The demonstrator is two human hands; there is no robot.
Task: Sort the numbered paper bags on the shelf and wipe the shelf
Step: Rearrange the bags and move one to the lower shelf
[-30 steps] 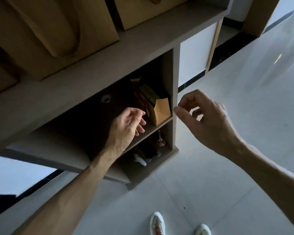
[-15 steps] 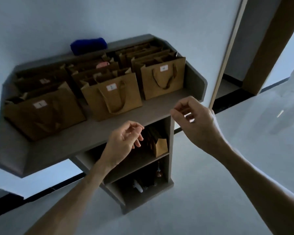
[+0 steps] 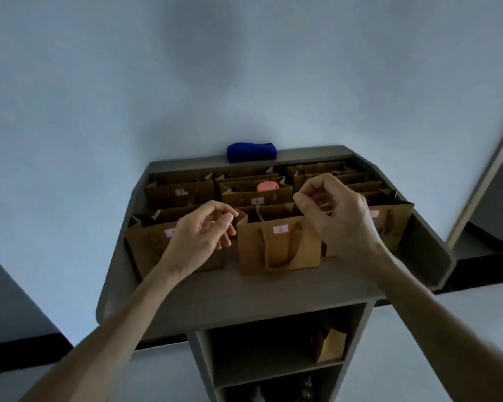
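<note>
Head view, dim light. Nearest, at 6 o'clock: lower compartment of the shelf unit, one small paper bag (image 3: 331,345) leaning against its right wall. Contents of the compartment below too dark to tell.

Above that, top shelf (image 3: 244,294), bare strip along the front edge.

Left hand (image 3: 199,235) hovers at 9 o'clock of centre, in front of the bag at front left (image 3: 154,242); its label is partly hidden by the hand, number not readable. Fingers loosely curled, thumb and forefinger tips close together, grip holds nothing visible.

Right hand (image 3: 336,216) hovers at 3 o'clock of centre, above the right top corner of the bag marked 2 (image 3: 279,245). Fingers curled, thumb and forefinger nearly meeting, nothing visible in the grip. Whether it touches the bag: cannot tell.

Bag marked 2 stands upright in the front row, middle, handle hanging down its face. Front right bag (image 3: 389,224) stands beside it, partly behind the right hand, label blurred.

Further back, toward 12 o'clock: more rows of brown paper bags, standing close together. One middle bag (image 3: 256,195) shows a pink object (image 3: 267,186) in its mouth. Back left bag (image 3: 180,192) carries a white label, number unclear.

Farthest: blue cloth (image 3: 251,152), rolled, on the shelf's back ledge against the wall (image 3: 244,68).
</note>
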